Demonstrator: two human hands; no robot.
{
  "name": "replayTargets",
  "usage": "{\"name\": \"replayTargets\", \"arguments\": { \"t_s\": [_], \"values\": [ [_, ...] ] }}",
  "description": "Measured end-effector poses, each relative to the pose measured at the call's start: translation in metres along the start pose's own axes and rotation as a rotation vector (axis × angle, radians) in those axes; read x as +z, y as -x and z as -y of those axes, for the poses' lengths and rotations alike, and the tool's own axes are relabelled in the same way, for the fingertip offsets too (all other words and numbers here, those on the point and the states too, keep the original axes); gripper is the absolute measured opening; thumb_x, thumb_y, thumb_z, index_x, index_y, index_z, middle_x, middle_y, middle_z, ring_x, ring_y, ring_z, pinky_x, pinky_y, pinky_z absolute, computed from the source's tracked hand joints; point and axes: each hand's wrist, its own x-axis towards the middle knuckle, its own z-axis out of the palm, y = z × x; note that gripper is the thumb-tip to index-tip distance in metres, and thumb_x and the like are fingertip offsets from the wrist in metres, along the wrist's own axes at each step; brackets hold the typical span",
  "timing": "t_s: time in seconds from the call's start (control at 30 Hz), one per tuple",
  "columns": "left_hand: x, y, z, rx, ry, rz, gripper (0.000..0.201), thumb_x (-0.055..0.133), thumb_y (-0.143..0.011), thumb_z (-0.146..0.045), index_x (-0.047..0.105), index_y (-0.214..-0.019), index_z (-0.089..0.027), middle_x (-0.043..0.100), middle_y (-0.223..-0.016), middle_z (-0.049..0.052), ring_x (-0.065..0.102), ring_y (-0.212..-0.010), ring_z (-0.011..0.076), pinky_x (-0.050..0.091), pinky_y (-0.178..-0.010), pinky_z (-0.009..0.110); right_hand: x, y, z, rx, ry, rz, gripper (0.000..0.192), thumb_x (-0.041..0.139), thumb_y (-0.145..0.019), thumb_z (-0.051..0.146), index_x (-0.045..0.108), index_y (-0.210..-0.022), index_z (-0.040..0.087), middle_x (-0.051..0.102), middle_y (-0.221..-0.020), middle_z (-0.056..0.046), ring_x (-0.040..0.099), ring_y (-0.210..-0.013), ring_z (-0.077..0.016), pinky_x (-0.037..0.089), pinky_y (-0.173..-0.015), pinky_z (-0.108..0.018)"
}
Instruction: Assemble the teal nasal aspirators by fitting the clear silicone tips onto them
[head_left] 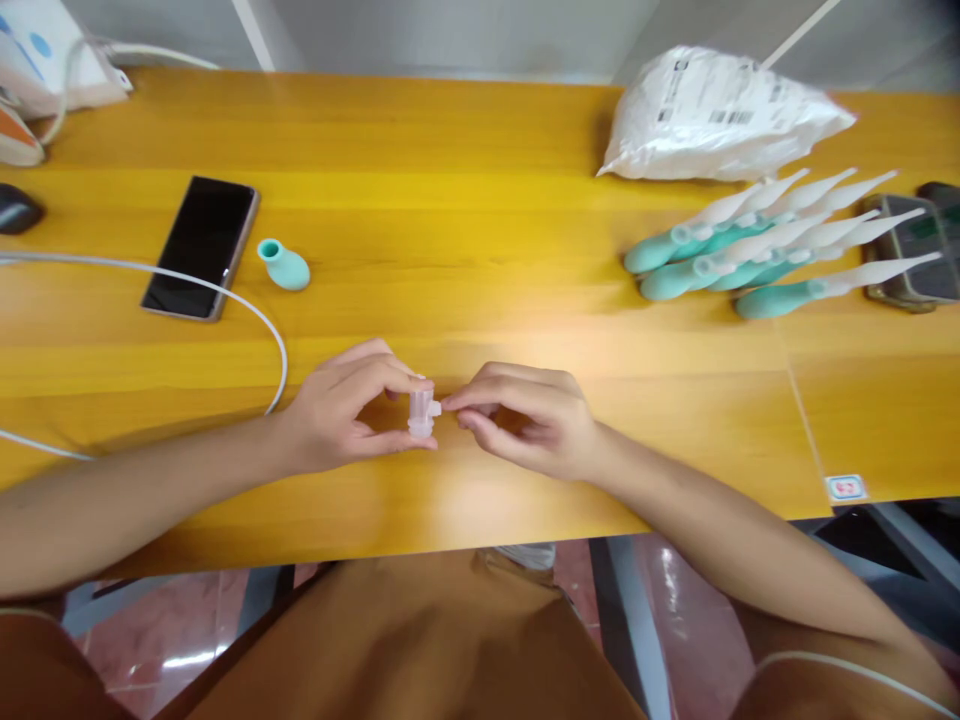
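My left hand (352, 405) pinches a small clear plastic connector (421, 412) between thumb and fingers, just above the table's front part. The piece has a tube-like body, a flared lower end and a short side spout that points right. At that spout is the index fingertip of my right hand (529, 415), touching it or very close. The right thumb sits a little apart below the index finger, and the other fingers are curled, with nothing seen in them. A mint-green rubber bulb (286, 267) lies on its side beyond my left hand, its round opening facing up and left.
Several green bulbs with white nozzles (750, 245) lie grouped at the right, beside a dark clear-lidded case (911, 250). Behind them rests a white plastic parcel (720, 115). A phone (201, 248) lies at the left under a white cable (259, 315). The wooden table (450, 250) ends near my body.
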Motion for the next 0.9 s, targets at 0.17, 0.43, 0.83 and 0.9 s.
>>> {"name": "replayTargets", "arguments": {
  "t_s": [0.17, 0.43, 0.83, 0.9],
  "values": [
    [0.002, 0.001, 0.000, 0.075, -0.079, 0.045, 0.029, 0.081, -0.111, -0.029, 0.069, -0.138, -0.027, 0.085, -0.096, 0.000, 0.079, -0.084, 0.0165, 0.061, -0.080, 0.030, 0.006, 0.004, -0.006, 0.176, -0.216, 0.108, 0.042, 0.084, -0.108, 0.032, 0.067, -0.145, 0.022, 0.080, -0.110, -0.005, 0.077, -0.078, -0.0115, 0.066, -0.065, -0.021],
    [0.007, 0.003, -0.002, 0.204, -0.261, 0.109, 0.034, 0.071, -0.115, -0.024, 0.064, -0.149, -0.022, 0.081, -0.099, 0.004, 0.069, -0.080, 0.0190, 0.059, -0.078, 0.032, 0.013, -0.004, -0.005, 0.126, -0.060, 0.104, 0.013, 0.080, -0.109, 0.031, 0.072, -0.112, 0.021, 0.071, -0.090, 0.000, 0.060, -0.070, -0.0115, 0.051, -0.065, -0.026],
    [0.007, 0.002, 0.005, -0.138, -0.401, 0.143, 0.024, 0.070, -0.107, -0.026, 0.070, -0.130, -0.019, 0.074, -0.122, 0.013, 0.066, -0.113, 0.0324, 0.054, -0.100, 0.049, -0.002, -0.004, -0.015, 0.245, -0.023, -0.054, 0.015, 0.081, -0.106, 0.025, 0.084, -0.120, 0.022, 0.072, -0.108, -0.006, 0.067, -0.081, -0.0139, 0.053, -0.063, -0.026],
    [0.007, 0.001, 0.007, -0.122, -0.385, 0.182, 0.009, 0.068, -0.110, -0.023, 0.071, -0.118, -0.019, 0.075, -0.115, 0.011, 0.064, -0.107, 0.0292, 0.053, -0.097, 0.045, -0.001, -0.003, -0.017, 0.224, -0.003, -0.034, 0.017, 0.081, -0.105, 0.024, 0.086, -0.121, 0.023, 0.070, -0.106, -0.006, 0.068, -0.087, -0.0161, 0.056, -0.067, -0.027]
  ]
}}
